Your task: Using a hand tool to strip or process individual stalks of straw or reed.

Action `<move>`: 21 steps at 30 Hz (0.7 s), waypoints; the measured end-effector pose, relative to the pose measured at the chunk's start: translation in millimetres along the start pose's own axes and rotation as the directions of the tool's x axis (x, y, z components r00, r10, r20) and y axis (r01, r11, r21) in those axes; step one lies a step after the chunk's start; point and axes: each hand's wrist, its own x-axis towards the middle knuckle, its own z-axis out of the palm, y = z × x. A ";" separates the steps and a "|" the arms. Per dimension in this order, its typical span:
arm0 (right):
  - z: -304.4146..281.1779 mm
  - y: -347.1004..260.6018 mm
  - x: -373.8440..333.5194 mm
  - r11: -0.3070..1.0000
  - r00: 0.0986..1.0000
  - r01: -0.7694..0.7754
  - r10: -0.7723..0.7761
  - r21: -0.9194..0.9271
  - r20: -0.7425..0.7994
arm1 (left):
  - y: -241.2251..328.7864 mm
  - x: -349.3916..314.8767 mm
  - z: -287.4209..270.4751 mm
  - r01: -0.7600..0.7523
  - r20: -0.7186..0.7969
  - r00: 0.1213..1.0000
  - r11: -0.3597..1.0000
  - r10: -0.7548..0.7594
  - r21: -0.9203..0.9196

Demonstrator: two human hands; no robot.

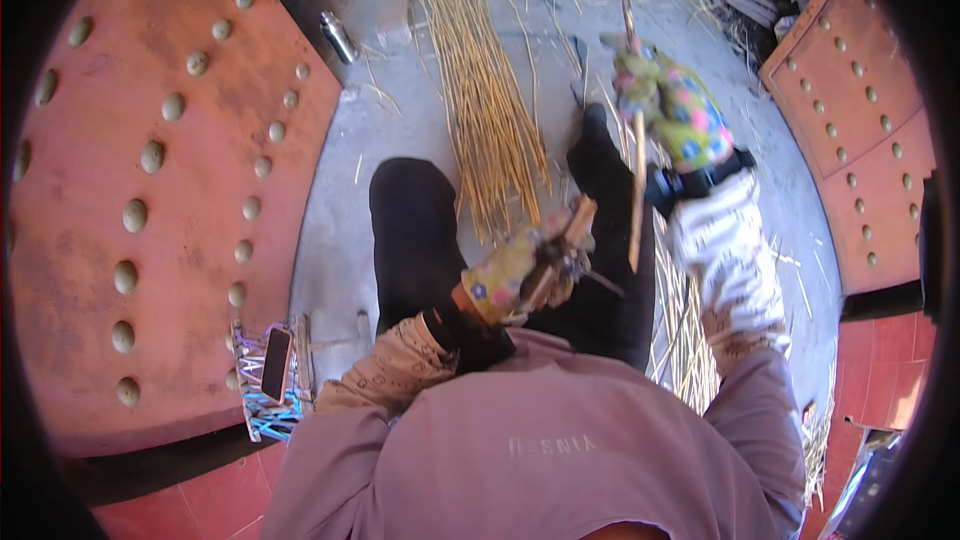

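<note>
My left hand, in a flowered glove, is closed around a small wooden tool with dark metal parts, just in front of my lap. Its exact kind is partly hidden by the fingers. Farther forward on the right, my gloved right hand grips a long thin reed stalk. The stalk runs upright through the fist, one end near the far edge of view, the other hanging free above my right leg. Between my legs and beyond them lies a spread of yellow-brown reed stalks.
More pale stalks lie beside my right leg. Red studded door panels flank me, one on the left and one on the right. A metal bottle stands far left. On a woven-strap stool rests a phone.
</note>
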 end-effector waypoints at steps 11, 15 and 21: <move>-82.4 59.4 41.2 0.894 0.962 0.082 0.044 0.440 -0.270 | -5.4 -11.4 7.9 -0.091 -0.178 0.974 0.962 0.139 0.256; -67.9 85.0 23.7 0.870 0.967 0.168 -0.053 0.464 -0.250 | -0.7 -4.2 8.4 -0.075 -0.194 0.974 0.973 0.119 0.217; -51.3 95.9 11.5 0.933 0.963 -0.057 0.146 0.355 -0.227 | 7.5 1.0 13.9 -0.089 -0.255 0.950 0.940 0.180 0.330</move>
